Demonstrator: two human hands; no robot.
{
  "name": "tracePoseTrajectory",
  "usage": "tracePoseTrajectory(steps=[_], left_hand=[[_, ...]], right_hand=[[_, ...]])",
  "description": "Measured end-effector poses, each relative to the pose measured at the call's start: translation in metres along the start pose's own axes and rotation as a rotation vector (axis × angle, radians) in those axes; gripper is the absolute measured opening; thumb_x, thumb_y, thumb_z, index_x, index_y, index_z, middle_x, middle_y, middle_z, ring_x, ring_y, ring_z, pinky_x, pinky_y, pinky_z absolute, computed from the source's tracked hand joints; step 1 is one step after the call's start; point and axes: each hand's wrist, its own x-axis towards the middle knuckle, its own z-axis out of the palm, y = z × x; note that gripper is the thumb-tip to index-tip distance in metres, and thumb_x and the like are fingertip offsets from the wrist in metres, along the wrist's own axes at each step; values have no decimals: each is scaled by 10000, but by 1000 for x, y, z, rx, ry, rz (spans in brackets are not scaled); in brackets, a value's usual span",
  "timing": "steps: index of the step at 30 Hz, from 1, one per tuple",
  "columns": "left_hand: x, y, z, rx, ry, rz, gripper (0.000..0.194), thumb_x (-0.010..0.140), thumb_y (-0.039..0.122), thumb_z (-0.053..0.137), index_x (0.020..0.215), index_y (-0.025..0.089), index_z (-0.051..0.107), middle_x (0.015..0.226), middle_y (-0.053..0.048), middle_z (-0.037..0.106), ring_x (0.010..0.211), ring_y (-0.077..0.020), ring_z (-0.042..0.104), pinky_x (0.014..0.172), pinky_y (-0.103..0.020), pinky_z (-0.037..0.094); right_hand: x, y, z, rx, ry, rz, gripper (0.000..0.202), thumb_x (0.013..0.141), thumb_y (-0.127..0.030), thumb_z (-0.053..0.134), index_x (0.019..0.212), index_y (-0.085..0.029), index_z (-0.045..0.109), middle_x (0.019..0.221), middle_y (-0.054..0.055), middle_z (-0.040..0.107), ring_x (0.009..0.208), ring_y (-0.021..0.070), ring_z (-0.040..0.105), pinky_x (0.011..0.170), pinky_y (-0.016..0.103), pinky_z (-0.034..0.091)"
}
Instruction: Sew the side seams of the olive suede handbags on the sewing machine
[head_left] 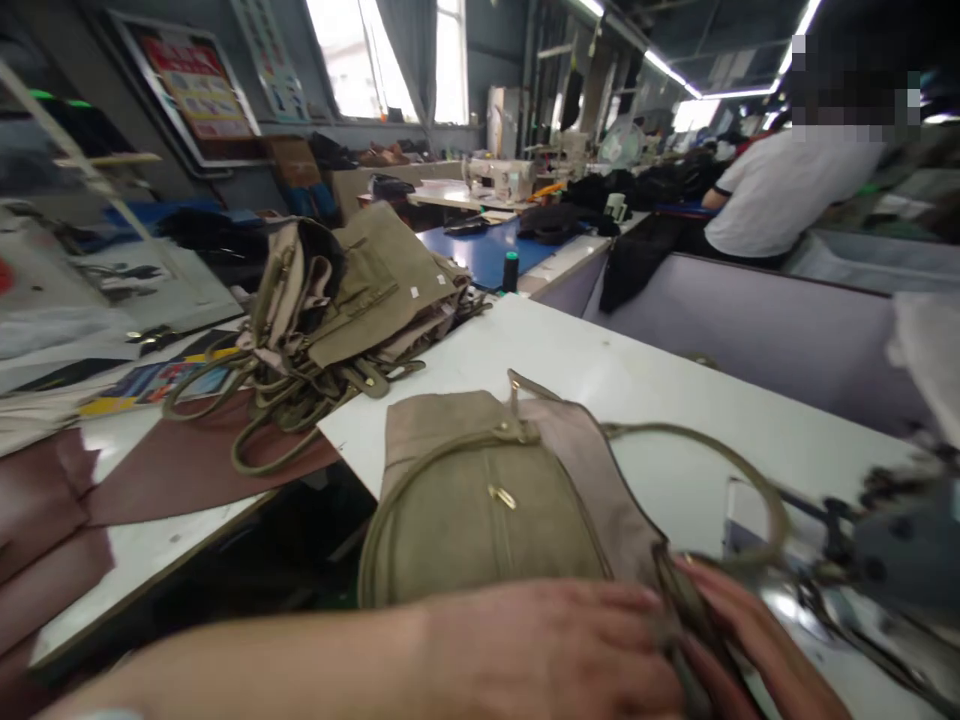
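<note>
An olive-green handbag (457,520), partly sewn, lies on the white table right in front of me. It has a gold-coloured fitting on its panel, a pinkish-grey lining strip along its right side and looped handles. Across its lower part reaches my left hand (555,640), fingers closed at the bag's right edge. Opposite it, my right hand (757,630) is curled around the same edge, with folded material between the two hands. Both hands are slightly blurred, and the fingertips are partly hidden. The machine parts (847,540) are close beside my right hand.
A pile of similar olive bag pieces (382,280) with dangling handles sits at the left back. Brown sheets (187,460) lie at the left. Beyond the white table (555,340) stand a dark thread spool (511,270) and a sewing machine (499,178). A person in white (787,190) works at the right.
</note>
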Motion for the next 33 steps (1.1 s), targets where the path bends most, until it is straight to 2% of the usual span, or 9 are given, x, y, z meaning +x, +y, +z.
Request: tracePoseTrajectory(steps=[2,4,7,12,17,23,25,28,33], left_hand=[[6,-20,-35,220,-10,32,315,998,223,303,937,167,606,977,-106,656,909,-217,590,898,-351,486],[18,-50,-62,256,56,-52,236,967,194,318,1002,172,550,960,-101,635,867,-220,578,829,-352,484],[39,-105,-66,165,369,-563,153,910,198,381,978,214,517,965,-75,608,897,-223,553,880,-369,452],[67,-161,2,105,464,-849,173,767,79,396,869,202,464,780,-42,537,785,-227,539,754,-374,457],[77,-126,43,18,410,-798,204,840,88,338,963,199,457,788,-5,546,773,-177,558,717,-295,449],[75,-69,25,214,55,-504,283,905,469,554,928,187,550,863,-51,669,828,-247,636,775,-360,430],[82,-74,8,446,-25,-456,330,961,458,464,879,160,580,796,-83,674,794,-275,644,795,-405,414],[97,-98,-8,623,104,-579,395,1016,349,307,1040,95,608,826,-154,687,795,-300,653,833,-465,403],[110,-130,19,533,53,-394,484,947,98,320,1387,228,476,1287,-130,603,1171,-242,572,1032,-427,354]], right_hand=[[17,-7,-11,48,-2,96,289,944,-462,517,1061,-237,656,1258,90,616,1169,274,579,989,444,483],[30,-17,-18,104,210,273,288,947,-447,492,926,-213,657,1270,110,600,1225,298,532,1048,508,412],[18,-37,-17,240,635,361,161,959,-300,455,996,-212,585,1278,113,569,1233,268,523,1034,502,424],[-50,-62,-1,51,161,146,367,866,-98,426,1204,-183,540,1282,120,575,1274,251,490,1056,464,444],[-69,-55,-5,-112,-155,57,729,747,-48,440,1462,-44,298,1527,182,340,1457,312,203,1150,591,297],[-64,-51,-7,-94,-369,4,652,817,-61,476,1454,-24,347,1444,204,474,1392,278,374,1171,482,317],[-66,-55,-1,-83,-413,-40,615,819,-28,443,1431,-83,422,1425,161,513,1390,254,384,1185,447,295],[-74,-60,6,-85,-383,-26,627,771,-46,452,1396,-86,483,1435,163,500,1387,271,389,1163,449,337],[-88,-59,13,-67,-333,-31,743,630,-69,478,1372,-88,509,1450,138,489,1375,282,407,1148,455,360]])
